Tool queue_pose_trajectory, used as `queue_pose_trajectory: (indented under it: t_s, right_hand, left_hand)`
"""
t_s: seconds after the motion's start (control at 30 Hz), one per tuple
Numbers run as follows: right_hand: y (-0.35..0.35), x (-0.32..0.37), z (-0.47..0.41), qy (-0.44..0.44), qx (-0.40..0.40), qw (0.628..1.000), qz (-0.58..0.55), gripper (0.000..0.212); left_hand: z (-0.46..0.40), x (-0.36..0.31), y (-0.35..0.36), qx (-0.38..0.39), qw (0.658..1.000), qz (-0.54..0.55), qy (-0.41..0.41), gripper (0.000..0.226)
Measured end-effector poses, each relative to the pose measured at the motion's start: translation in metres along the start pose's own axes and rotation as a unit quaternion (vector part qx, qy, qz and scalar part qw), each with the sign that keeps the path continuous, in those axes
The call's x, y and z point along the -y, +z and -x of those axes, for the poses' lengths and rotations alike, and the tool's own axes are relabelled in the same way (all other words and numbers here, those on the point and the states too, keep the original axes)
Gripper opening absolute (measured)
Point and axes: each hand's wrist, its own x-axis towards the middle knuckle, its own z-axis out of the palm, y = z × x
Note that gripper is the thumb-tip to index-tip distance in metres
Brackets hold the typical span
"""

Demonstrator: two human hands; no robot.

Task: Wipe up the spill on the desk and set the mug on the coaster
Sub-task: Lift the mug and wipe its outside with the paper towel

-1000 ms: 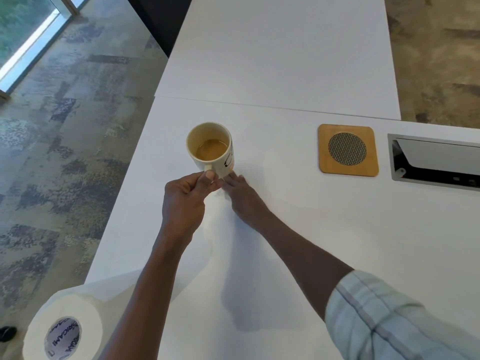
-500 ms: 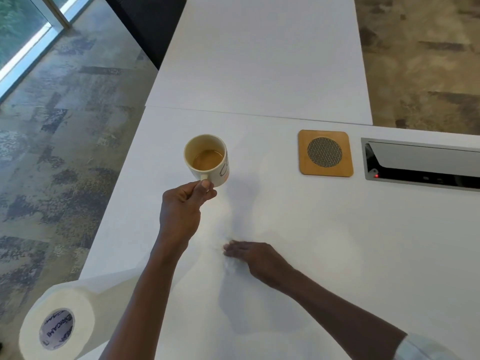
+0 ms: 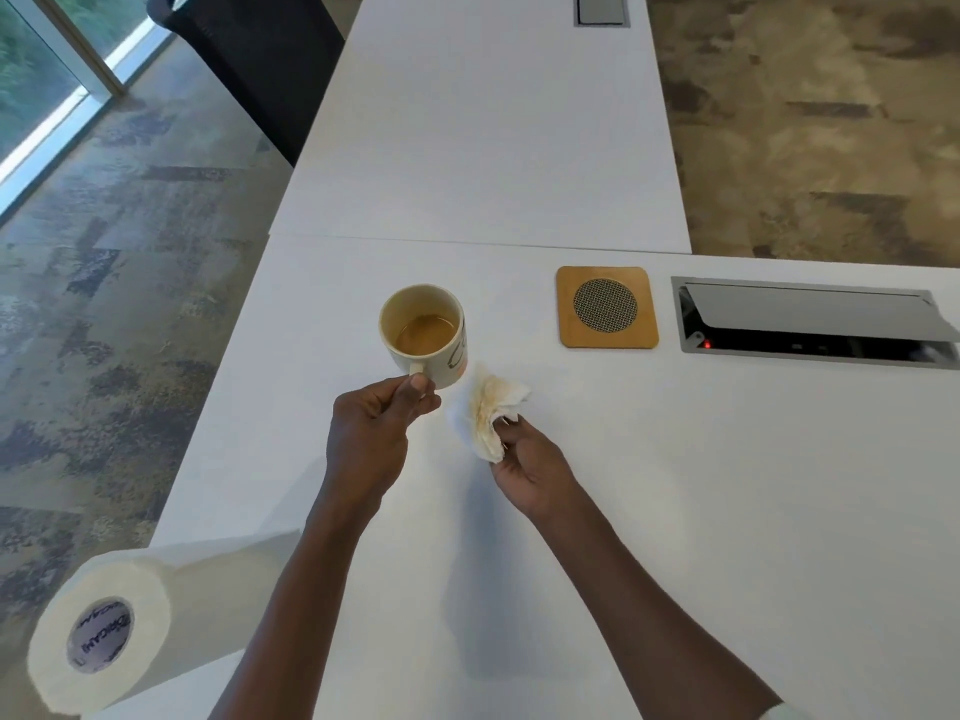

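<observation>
A cream mug (image 3: 423, 335) with coffee in it is gripped by its handle in my left hand (image 3: 376, 433), over the left part of the white desk (image 3: 727, 511). My right hand (image 3: 524, 467) pinches a crumpled paper towel (image 3: 485, 413) with brown coffee stains, held up just right of the mug. A square wooden coaster (image 3: 607, 307) with a round mesh centre lies bare on the desk, to the right of the mug. No liquid shows on the desk surface around the hands.
A paper towel roll (image 3: 119, 626) lies on its side at the desk's near left corner. An open cable box (image 3: 815, 322) is set in the desk right of the coaster. A second white desk (image 3: 493, 122) adjoins behind, with a dark chair (image 3: 260, 59) at its left.
My right hand left the mug's base, wiped back toward me across the desk, and now holds the stained towel up. My left hand keeps holding the mug by its handle.
</observation>
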Motion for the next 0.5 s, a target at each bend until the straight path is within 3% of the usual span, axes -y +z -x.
queue_pose_trajectory:
  t_s: [0.13,0.33,0.5]
  right_hand:
    - [0.019,0.001,-0.005,-0.024,0.028,0.999,-0.021,0.026]
    - [0.031,-0.008,-0.01,-0.061,0.112,0.992,0.016,0.05]
    - [0.035,-0.024,-0.016,-0.058,0.119,0.991,-0.012,0.053]
  left_hand:
    - [0.01,0.0,0.003,0.014,1.0,-0.012,0.009,0.012]
    - [0.018,-0.001,-0.001,0.016,0.999,-0.036,0.014,0.018]
    - [0.021,-0.005,-0.009,0.03,0.998,-0.054,0.012,0.023]
